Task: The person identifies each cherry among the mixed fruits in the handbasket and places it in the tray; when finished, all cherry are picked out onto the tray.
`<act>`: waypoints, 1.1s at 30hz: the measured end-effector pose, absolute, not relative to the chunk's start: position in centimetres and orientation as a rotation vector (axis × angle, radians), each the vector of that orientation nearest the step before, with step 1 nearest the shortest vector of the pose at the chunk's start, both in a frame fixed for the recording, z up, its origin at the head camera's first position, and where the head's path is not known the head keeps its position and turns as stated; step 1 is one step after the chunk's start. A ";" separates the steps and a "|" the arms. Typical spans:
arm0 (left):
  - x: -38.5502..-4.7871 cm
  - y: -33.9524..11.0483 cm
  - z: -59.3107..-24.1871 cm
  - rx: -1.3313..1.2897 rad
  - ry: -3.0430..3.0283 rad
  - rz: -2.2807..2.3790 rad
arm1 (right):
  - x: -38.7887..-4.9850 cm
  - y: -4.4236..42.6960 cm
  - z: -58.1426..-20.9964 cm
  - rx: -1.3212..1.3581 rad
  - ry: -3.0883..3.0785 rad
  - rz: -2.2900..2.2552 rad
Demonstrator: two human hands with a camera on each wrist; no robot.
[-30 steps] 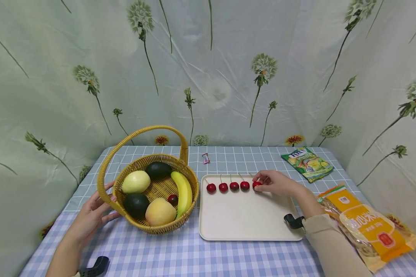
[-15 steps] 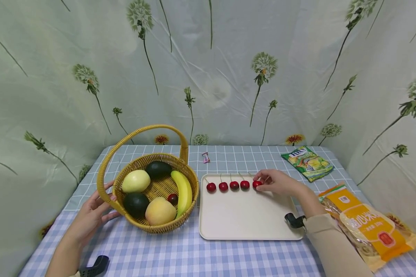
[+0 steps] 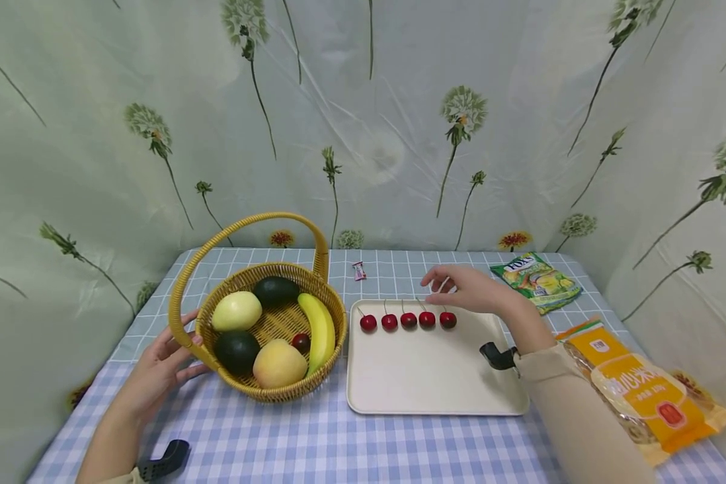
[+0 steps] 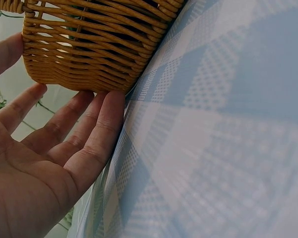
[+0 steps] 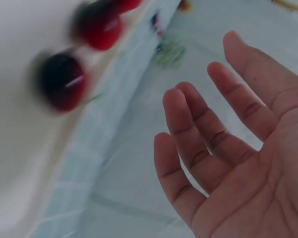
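Several red cherries with stems lie in a row along the far side of a white tray. My right hand hovers above the tray's far right, apart from the cherries, its fingers loosely bent and holding nothing; in the right wrist view the palm and fingers are bare. My left hand rests its fingertips on the side of a yellow wicker basket, seen also in the left wrist view with relaxed fingers. Inside the basket lie a banana, a peach, one cherry, a pale green fruit and two dark green fruits.
A small pink wrapped sweet lies behind the tray. At the right are a green candy bag and an orange snack package. The basket's tall handle arches over it. A patterned cloth hangs behind the table.
My right hand has let go of the rightmost cherry and risen up and to the left. That cherry stays at the row's end. My left hand keeps its place at the basket.
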State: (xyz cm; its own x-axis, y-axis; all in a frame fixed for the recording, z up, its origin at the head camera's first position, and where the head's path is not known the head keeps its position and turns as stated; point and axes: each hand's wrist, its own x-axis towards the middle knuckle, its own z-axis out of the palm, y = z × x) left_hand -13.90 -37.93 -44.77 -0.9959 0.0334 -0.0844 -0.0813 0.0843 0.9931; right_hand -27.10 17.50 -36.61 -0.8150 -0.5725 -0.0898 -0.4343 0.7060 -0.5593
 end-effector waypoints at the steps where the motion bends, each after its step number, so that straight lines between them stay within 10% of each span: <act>1: -13.9 -38.0 -44.7 -0.049 2.252 2.067 | -27.2 16.6 -36.1 -0.821 2.648 -0.765; 33: -13.7 -37.9 -44.6 -0.088 2.289 2.022 | -26.8 -5.1 -33.1 -1.158 2.297 -0.371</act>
